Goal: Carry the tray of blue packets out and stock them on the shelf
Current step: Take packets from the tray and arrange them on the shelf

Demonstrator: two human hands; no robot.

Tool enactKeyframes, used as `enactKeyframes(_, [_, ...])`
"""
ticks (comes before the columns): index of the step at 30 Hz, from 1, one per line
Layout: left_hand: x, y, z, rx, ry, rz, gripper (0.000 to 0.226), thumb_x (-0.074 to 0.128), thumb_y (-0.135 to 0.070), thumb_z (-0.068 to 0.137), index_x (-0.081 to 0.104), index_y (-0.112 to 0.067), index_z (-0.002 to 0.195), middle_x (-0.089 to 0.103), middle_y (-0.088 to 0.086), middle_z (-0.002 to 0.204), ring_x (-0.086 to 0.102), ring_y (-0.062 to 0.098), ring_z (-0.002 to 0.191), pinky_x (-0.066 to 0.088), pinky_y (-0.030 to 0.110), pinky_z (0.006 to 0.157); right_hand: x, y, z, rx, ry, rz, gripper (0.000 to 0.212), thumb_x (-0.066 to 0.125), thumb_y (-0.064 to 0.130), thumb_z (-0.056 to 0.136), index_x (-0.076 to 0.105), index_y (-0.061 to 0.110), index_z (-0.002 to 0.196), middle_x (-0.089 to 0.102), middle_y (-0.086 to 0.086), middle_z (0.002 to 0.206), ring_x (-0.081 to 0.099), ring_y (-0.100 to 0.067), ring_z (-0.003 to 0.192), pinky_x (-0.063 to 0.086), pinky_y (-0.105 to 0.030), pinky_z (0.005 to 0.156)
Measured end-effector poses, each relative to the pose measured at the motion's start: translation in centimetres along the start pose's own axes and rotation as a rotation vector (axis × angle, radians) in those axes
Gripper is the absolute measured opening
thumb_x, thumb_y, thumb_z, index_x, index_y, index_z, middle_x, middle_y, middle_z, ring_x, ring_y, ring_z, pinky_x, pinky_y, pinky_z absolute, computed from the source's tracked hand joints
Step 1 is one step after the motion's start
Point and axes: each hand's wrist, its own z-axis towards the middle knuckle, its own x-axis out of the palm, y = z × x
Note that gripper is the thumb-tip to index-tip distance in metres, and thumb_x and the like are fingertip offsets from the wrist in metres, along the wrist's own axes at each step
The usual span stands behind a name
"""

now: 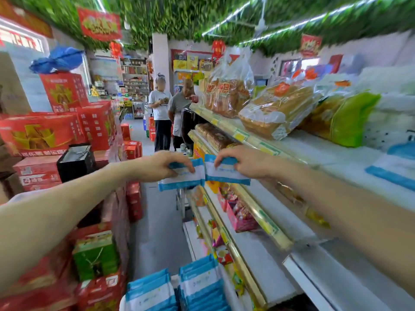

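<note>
My left hand (161,164) grips a blue and white packet (183,179) in mid-air over the aisle. Beside it my right hand (243,163) grips a second packet (226,173), and the two packets touch edge to edge. Both are held just left of the shelf (336,158), level with its upper white board. Two blue packets (395,169) lie flat on that board at the far right. At the bottom of the view several more blue packets (177,290) stand in two rows; the tray under them is barely visible.
Bread bags (276,108) and a green bag (350,120) fill the top shelf. Lower shelves hold colourful snack packs (240,216). Red cartons (67,131) are stacked along the left of the narrow aisle. Two people (168,113) stand at the aisle's far end.
</note>
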Motion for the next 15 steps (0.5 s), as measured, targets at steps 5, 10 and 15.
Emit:
enactKeyframes(5, [-4.7,-6.5,5.8,0.136,-0.038,-0.044,0.053,0.057,0.002,0.097,0.067,-0.047,0.115,0.059,-0.012,0.128,0.059,0.010,0.111,0.053,0.039,0.096,-8.9,-1.3,-4.1,0.084,-0.082,-0.074,0.057,0.046,-0.008,0.089,0.066,0.037,0.117,0.054,0.017,0.117,0.051,-0.008,0.099,0.037,-0.019,0.074])
enactKeyframes(10, [-5.0,-14.1,12.3,0.313,-0.035,-0.067,0.047,0.058,-0.004,0.100,0.067,-0.047,0.116,0.059,-0.017,0.125,0.061,0.003,0.090,0.054,0.023,0.074,-15.0,-4.6,-11.6,0.219,-0.182,-0.093,0.060,0.052,-0.012,0.087,0.068,0.039,0.114,0.054,0.019,0.123,0.050,-0.003,0.110,0.042,-0.019,0.089])
enactKeyframes(15, [-1.8,-23.6,18.6,0.474,0.002,-0.072,0.045,0.062,-0.010,0.100,0.066,-0.053,0.113,0.059,-0.020,0.110,0.057,-0.002,0.084,0.043,0.021,0.070,-18.5,-8.1,-21.4,0.409,-0.220,-0.116,0.062,0.055,-0.011,0.085,0.066,0.045,0.107,0.060,0.016,0.125,0.055,-0.009,0.115,0.048,-0.037,0.102])
